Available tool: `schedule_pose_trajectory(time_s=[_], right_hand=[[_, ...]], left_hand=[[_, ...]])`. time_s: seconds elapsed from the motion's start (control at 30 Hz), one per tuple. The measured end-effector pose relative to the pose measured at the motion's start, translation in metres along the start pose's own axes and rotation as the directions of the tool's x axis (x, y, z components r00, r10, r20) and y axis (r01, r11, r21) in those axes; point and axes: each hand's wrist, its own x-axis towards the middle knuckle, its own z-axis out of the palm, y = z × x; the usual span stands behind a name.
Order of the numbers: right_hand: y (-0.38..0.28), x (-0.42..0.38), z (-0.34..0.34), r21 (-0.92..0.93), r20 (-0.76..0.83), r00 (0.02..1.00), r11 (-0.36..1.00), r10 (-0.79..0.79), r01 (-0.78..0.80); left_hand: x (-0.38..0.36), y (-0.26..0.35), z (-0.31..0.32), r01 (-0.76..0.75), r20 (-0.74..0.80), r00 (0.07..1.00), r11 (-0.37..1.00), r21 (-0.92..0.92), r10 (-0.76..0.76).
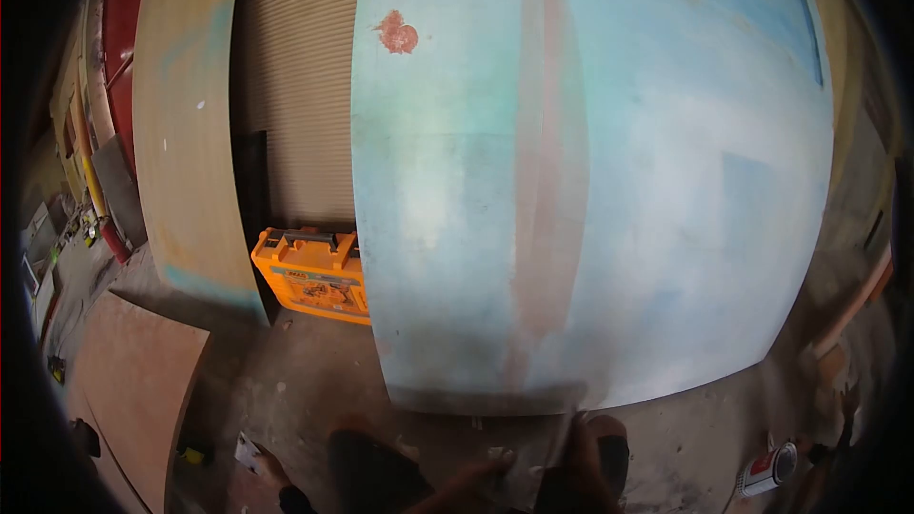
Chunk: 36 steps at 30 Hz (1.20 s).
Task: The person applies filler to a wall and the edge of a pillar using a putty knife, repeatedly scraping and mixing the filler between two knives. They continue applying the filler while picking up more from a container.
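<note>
My right hand (pixel 583 464) is low in the middle, its fingers closed around a thin blade-like tool (pixel 565 428) that points up and is smeared by motion. To its left, my left hand (pixel 474 487) lies in shadow with its fingers curled; what they hold, if anything, I cannot make out. Just beyond both hands stands a large pale-blue panel (pixel 457 228). A long reddish-brown strip (pixel 550 162) runs down its middle, and a small patch of similar colour (pixel 396 32) marks its upper left.
An orange tool case (pixel 309 271) stands left of the panel. Beside it leans a tan panel (pixel 186 133); a brown board (pixel 133 381) is lower left. Another person's hand (pixel 268 466) holds a whitish piece. A metal can (pixel 769 469) lies tilted at lower right.
</note>
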Motion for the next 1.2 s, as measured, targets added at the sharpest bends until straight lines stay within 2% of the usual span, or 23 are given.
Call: schedule_pose_trajectory(time_s=[0.03,0.1,0.2,0.23,0.27,0.3,0.33,0.37,0.43,0.47,0.53,0.6,0.63,0.7,0.73,0.8,0.83,0.9,0.93,1.03,1.1,1.17,1.2], right_hand=[[0.023,0.017,-0.024,-0.219,0.163,0.986,0.974,-0.024,0.06],[0.079,0.043,-0.085,-0.563,0.474,0.879,0.784,0.047,0.262],[0.059,0.011,-0.071,-0.654,0.603,0.771,0.681,0.206,0.33],[0.071,0.03,-0.089,-0.385,0.627,0.741,0.922,0.242,0.025],[0.089,0.055,-0.117,-0.043,0.654,0.712,0.952,0.256,-0.303],[0.108,0.08,-0.146,0.287,0.68,0.682,0.759,0.269,-0.585],[0.057,0.038,-0.085,0.025,0.478,0.871,0.99,0.109,-0.138],[0.002,-0.007,-0.018,-0.445,0.227,0.972,0.881,-0.061,0.159],[-0.01,-0.01,0.003,-0.179,0.269,0.937,0.944,-0.224,0.276],[-0.019,-0.014,0.013,-0.195,0.292,0.925,0.931,-0.245,0.308],[-0.026,-0.018,0.023,-0.245,0.385,0.882,0.891,-0.273,0.383],[-0.033,-0.011,0.034,-0.288,0.531,0.795,0.821,-0.293,0.494],[-0.035,-0.008,0.042,-0.382,0.53,0.805,0.772,-0.268,0.508],[-0.032,-0.008,0.06,-0.56,0.52,0.827,0.645,-0.214,0.519],[-0.031,-0.007,0.063,-0.592,0.505,0.843,0.638,-0.184,0.493],[-0.028,-0.009,0.064,-0.637,0.489,0.86,0.614,-0.145,0.466],[-0.03,-0.009,0.072,-0.599,0.518,0.832,0.609,-0.2,0.519],[-0.033,-0.01,0.086,-0.52,0.561,0.769,0.591,-0.307,0.616],[-0.035,-0.003,0.088,-0.541,0.578,0.767,0.573,-0.278,0.615],[-0.059,0.004,0.118,-0.613,0.618,0.742,0.431,-0.261,0.662],[-0.087,0.011,0.153,-0.567,0.645,0.701,0.425,-0.304,0.706],[-0.118,0.037,0.193,-0.38,0.729,0.453,0.246,-0.514,0.892],[-0.143,0.05,0.22,-0.385,0.752,0.356,0.068,-0.554,0.92]], left_hand=[[-0.001,0.001,0.005,0.008,0.02,1.0,0.996,-0.085,-0.007],[-0.007,0.015,0.016,0.024,0.049,0.999,0.967,-0.252,-0.012],[-0.035,0.068,0.018,-0.196,-0.059,0.981,0.948,-0.252,0.187],[-0.037,0.08,0.014,-0.278,-0.162,0.954,0.946,-0.163,0.252],[-0.034,0.088,0.007,-0.344,-0.259,0.913,0.936,-0.07,0.316],[-0.034,0.094,0.007,-0.391,-0.348,0.859,0.92,0.027,0.376],[-0.038,0.101,0.016,-0.489,-0.374,0.816,0.871,-0.041,0.441],[-0.043,0.11,0.024,-0.576,-0.412,0.767,0.811,-0.103,0.493],[-0.051,0.121,0.029,-0.663,-0.463,0.665,0.748,-0.005,0.586],[-0.052,0.123,0.029,-0.71,-0.463,0.618,0.704,0.019,0.636],[-0.041,0.119,0.017,-0.837,-0.364,0.522,0.546,-0.044,0.771],[-0.043,0.119,0.022,-0.867,-0.373,0.476,0.495,-0.048,0.797],[-0.043,0.121,0.025,-0.883,-0.373,0.45,0.466,-0.053,0.811],[-0.044,0.117,0.023,-0.868,-0.401,0.419,0.489,0.088,0.815],[-0.045,0.114,0.022,-0.859,-0.41,0.393,0.488,0.157,0.823],[-0.051,0.095,0.022,-0.758,-0.385,0.365,0.511,0.406,0.848],[-0.053,0.089,0.022,-0.69,-0.374,0.347,0.504,0.52,0.86],[-0.052,0.076,0.023,-0.758,-0.292,0.304,0.416,0.502,0.907],[-0.052,0.072,0.023,-0.787,-0.251,0.286,0.376,0.488,0.925],[-0.054,0.068,0.018,-0.827,-0.252,0.333,0.41,0.384,0.908],[-0.059,0.064,0.014,-0.825,-0.255,0.429,0.491,0.28,0.866],[-0.057,0.055,-0.003,-0.778,-0.287,0.517,0.582,0.234,0.806],[-0.049,0.05,-0.017,-0.736,-0.321,0.557,0.634,0.236,0.766]])
